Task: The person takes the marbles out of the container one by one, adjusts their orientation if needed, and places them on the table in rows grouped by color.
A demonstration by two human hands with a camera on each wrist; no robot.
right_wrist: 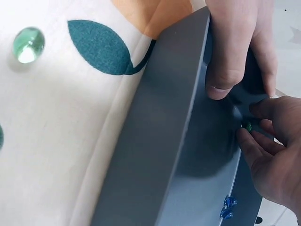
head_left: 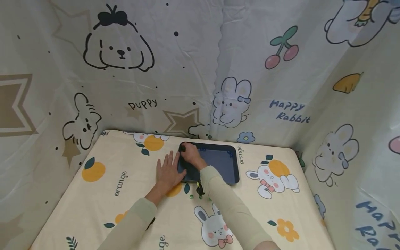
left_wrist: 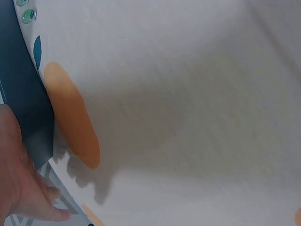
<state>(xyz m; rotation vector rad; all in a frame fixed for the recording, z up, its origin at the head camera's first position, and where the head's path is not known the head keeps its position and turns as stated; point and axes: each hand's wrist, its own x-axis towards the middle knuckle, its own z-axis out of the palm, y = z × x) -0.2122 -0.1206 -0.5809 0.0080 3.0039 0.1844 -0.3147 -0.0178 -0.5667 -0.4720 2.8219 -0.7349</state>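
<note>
A dark blue-grey tray [head_left: 218, 166] lies near the far edge of the table. Inside its far left corner, my right hand [head_left: 192, 156] pinches a small green marble [right_wrist: 249, 126] between thumb and fingertips. My left hand [head_left: 168, 171] rests at the tray's left side, fingers spread and mostly straight; its thumb [right_wrist: 221, 89] reaches over the rim into the tray. Small blue marbles [right_wrist: 228, 207] sit in the tray along its far side, with more blue ones [head_left: 230, 153] in the far right corner.
Green marbles [head_left: 191, 197] lie on the patterned tablecloth [head_left: 131, 211] just in front of the tray; one of these green marbles [right_wrist: 28, 44] shows large in the right wrist view. A printed curtain [head_left: 187, 83] hangs behind the table and along both sides.
</note>
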